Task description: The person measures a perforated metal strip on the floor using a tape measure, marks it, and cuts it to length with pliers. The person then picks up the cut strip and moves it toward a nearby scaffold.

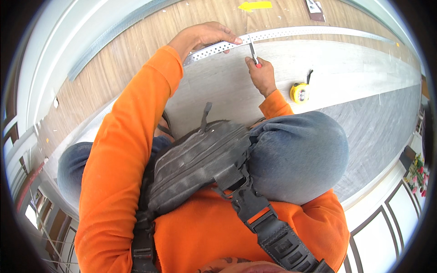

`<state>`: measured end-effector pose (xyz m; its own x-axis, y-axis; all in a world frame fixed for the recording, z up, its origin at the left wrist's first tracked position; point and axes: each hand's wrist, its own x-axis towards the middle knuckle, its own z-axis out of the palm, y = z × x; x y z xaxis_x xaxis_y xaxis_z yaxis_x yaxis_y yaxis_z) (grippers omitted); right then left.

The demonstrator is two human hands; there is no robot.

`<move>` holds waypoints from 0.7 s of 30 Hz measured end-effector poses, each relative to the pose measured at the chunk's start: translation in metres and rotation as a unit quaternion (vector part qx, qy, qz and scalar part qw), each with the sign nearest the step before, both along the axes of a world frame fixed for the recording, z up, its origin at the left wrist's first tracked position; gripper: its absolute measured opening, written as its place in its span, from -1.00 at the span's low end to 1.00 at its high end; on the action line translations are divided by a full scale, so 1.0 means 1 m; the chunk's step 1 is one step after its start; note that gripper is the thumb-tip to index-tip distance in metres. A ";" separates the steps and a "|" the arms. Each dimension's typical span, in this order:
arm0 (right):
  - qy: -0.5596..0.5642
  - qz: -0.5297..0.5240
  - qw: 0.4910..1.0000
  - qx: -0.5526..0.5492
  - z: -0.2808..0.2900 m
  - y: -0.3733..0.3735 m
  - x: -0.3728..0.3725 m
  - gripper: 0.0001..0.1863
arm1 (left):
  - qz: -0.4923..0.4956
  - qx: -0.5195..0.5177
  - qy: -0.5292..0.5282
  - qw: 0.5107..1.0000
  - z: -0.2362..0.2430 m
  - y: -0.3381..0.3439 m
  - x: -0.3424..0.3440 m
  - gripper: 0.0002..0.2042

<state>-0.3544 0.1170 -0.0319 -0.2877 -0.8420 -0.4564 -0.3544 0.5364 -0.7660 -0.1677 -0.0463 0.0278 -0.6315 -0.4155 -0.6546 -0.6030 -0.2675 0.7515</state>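
My left hand (207, 36) pinches a long white perforated metal strip (291, 32), thumb and fingers on its near-left part. The strip curves away to the far right. My right hand (262, 76) is closed round a pair of snips (253, 51) with a bit of red at the grip. Their narrow blades point away from me and cross the strip just right of my left fingertips. How far the blades are spread is too small to tell. A yellow tape measure (299, 93) with a black strap lies on the floor right of my right hand.
Another perforated strip (107, 41) lies along the wall at far left. A yellow arrow marker (255, 6) and a dark brown piece (315, 10) are on the wood-look floor beyond. Pale boards (355, 59) lie before me. My knees and a black bag (195, 164) are close below.
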 end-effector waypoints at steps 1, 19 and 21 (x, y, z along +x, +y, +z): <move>0.000 0.003 1.000 0.004 0.001 0.000 0.002 -0.56 | -0.001 0.013 -0.006 1.000 -0.005 -0.002 0.002 -0.37; -0.185 0.030 0.979 0.076 0.002 0.012 -0.003 -0.77 | -0.046 -0.085 -0.059 0.994 -0.005 -0.008 -0.003 -0.38; -0.183 0.041 0.979 0.084 0.003 0.013 -0.003 -0.78 | -0.037 -0.108 -0.073 0.991 -0.007 -0.006 -0.004 -0.39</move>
